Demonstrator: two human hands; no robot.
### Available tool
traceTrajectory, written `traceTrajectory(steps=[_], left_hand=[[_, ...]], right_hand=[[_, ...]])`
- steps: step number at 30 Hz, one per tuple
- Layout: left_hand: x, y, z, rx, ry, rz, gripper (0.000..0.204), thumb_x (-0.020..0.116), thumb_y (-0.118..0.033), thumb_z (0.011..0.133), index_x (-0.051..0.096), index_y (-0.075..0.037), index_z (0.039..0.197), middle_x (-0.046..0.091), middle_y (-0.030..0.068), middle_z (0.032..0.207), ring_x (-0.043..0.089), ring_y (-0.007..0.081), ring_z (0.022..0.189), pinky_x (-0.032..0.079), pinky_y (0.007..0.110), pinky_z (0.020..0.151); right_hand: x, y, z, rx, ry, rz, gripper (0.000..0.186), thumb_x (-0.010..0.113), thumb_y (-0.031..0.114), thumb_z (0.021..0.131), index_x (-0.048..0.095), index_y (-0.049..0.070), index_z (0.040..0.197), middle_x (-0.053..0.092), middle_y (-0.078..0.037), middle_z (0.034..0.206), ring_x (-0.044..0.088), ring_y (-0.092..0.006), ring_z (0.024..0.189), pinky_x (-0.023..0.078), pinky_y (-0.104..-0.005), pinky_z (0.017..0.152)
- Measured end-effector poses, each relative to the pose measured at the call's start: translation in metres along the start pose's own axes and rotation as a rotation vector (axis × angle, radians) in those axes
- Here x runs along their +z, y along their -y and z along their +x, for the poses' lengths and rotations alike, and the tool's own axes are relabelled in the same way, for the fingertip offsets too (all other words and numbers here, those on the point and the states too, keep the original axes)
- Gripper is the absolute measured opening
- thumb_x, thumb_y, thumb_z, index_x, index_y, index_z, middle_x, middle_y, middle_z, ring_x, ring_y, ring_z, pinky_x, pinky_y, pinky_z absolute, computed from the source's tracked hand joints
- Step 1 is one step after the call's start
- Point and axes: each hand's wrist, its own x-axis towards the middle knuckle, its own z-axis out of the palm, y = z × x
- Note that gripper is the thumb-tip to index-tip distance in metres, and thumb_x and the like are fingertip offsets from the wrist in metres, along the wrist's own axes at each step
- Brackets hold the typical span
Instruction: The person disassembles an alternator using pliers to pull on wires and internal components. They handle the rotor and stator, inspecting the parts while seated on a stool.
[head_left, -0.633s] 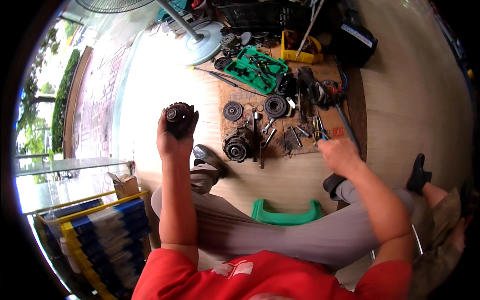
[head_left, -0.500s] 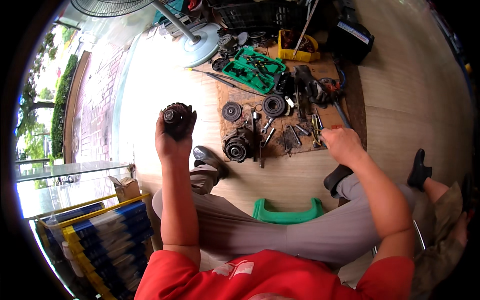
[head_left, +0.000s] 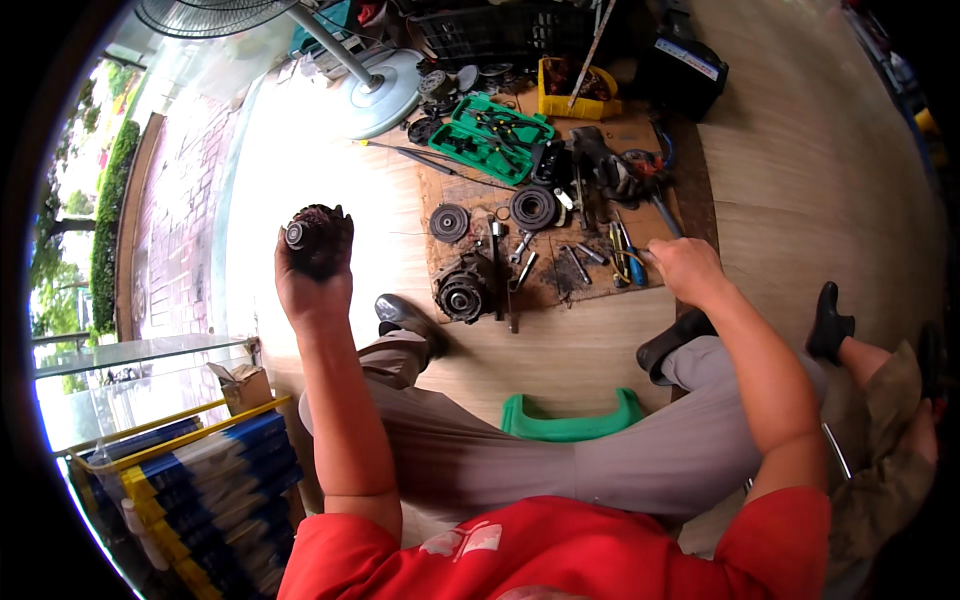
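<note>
My left hand (head_left: 315, 285) is raised at the left, fingers wrapped round a dark alternator rotor (head_left: 322, 240) with claw-like teeth and a bearing at its end. My right hand (head_left: 685, 268) is low at the cardboard's right edge, its fingers closed and mostly hidden; what they grip cannot be made out. Beside its fingertips lie a blue-handled screwdriver (head_left: 635, 268) and a yellow-handled tool (head_left: 618, 268). A dark tool handle (head_left: 665, 215) ends just above that hand. Between my hands, on the cardboard, sits a greasy alternator housing (head_left: 463, 292).
Stained cardboard (head_left: 590, 285) bears a pulley (head_left: 534, 207), a round disc (head_left: 449, 222), a wrench (head_left: 522, 247), sockets, dark gloves (head_left: 605, 165) and an open green tool case (head_left: 492, 138). Behind are a yellow bin (head_left: 578, 95) and a fan base (head_left: 385, 95). A green stool (head_left: 570, 425) stands between my legs.
My left hand has moved a little left with the rotor, turning its bearing end leftward. My right hand has shifted slightly up off the screwdrivers, and the blue handle now shows.
</note>
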Motion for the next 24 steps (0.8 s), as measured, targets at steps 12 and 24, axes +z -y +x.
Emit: traceTrajectory(steps=[12, 24], left_hand=[[0.005, 0.008, -0.001, 0.007, 0.028, 0.020, 0.032, 0.051, -0.022, 0.100, 0.064, 0.006, 0.108, 0.069, 0.0230, 0.105, 0.067, 0.0379, 0.099, 0.049, 0.057, 0.105], [-0.010, 0.008, 0.000, -0.017, 0.113, -0.055, 0.036, 0.051, -0.026, 0.100, 0.063, 0.004, 0.116, 0.068, 0.0230, 0.115, 0.064, 0.0400, 0.111, 0.045, 0.058, 0.108]], right_hand=[[0.000, -0.014, 0.002, 0.039, -0.037, -0.009, 0.023, 0.057, 0.026, 0.097, 0.066, 0.008, 0.088, 0.069, -0.020, 0.079, 0.068, -0.0413, 0.080, 0.052, -0.0524, 0.070], [-0.018, 0.007, 0.027, 0.150, 0.090, -0.079, 0.018, 0.066, 0.022, 0.092, 0.064, 0.003, 0.092, 0.070, -0.019, 0.095, 0.066, -0.0388, 0.096, 0.048, -0.0507, 0.085]])
